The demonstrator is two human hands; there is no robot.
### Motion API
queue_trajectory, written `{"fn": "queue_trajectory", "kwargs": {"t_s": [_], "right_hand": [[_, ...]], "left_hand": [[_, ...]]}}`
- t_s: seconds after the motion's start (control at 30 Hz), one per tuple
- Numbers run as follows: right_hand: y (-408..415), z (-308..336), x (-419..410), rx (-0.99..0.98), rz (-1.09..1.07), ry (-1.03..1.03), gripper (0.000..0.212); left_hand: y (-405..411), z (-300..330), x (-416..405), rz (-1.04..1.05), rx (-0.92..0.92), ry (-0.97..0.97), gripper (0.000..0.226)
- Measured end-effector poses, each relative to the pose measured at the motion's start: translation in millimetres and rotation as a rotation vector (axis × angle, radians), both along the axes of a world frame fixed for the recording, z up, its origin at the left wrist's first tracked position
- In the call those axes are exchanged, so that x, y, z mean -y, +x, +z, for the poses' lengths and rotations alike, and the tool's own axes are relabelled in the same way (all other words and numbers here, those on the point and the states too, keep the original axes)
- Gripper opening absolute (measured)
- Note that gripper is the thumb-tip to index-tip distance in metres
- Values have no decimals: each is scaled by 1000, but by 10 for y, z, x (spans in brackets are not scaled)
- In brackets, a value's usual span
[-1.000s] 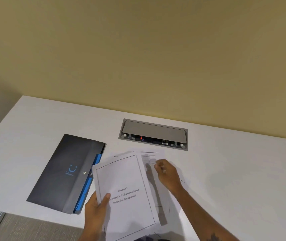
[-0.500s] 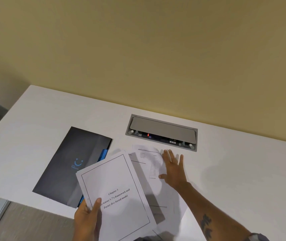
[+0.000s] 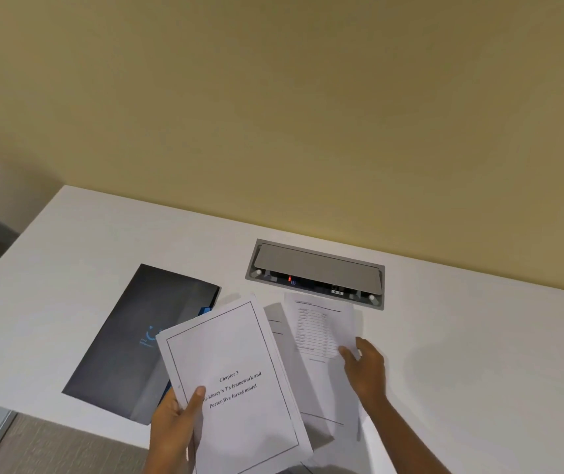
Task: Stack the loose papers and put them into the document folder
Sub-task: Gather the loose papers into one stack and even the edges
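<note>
Left hand [image 3: 174,427]: grasping the white printed title sheet [image 3: 236,381] at its lower-left edge, thumb pressed on the top face, remaining fingers hidden beneath; more sheets may lie under it, cannot tell.
Title sheet: raised above the tabletop, tilted, bordered frame with "Chapter 3" heading; its upper-left corner overlaps the folder.
Right hand [image 3: 366,371]: fingers closed on the right edge of the white sheet with a printed table [image 3: 321,330], thumb on top.
Table sheet: extends away from the right fingers toward the socket box, far edge close to the box frame; whether it lies flat or is partly raised cannot be told.
Further white sheet [image 3: 275,328]: between the two hands, mostly covered by the other two sheets.
Dark grey document folder with a blue smile logo [image 3: 137,336]: flat on the tabletop, left of and beyond the left fingers, flap closed, blue inner edge showing on its right side.
Grey recessed socket box with hinged lid [image 3: 316,270]: set into the tabletop beyond the right fingers, a red light visible inside.
White tabletop [image 3: 479,336]: carries the folder and papers.
Yellow-beige wall [image 3: 273,97]: behind the tabletop.
</note>
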State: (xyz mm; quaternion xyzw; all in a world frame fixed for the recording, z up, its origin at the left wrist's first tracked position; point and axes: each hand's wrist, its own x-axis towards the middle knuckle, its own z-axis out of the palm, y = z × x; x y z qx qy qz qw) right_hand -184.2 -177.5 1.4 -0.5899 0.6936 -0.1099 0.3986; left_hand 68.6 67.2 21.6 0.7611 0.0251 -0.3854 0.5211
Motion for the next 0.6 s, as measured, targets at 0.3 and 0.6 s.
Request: {"fn": "queue_trajectory", "kwargs": {"t_s": [0.3, 0.6], "right_hand": [[-780, 542, 183, 151, -72, -150, 3], [-326, 977, -63, 507, 113, 147, 22]], "left_hand": [[159, 100, 124, -145, -135, -69, 27], [40, 305, 300, -347, -225, -66, 32]]}}
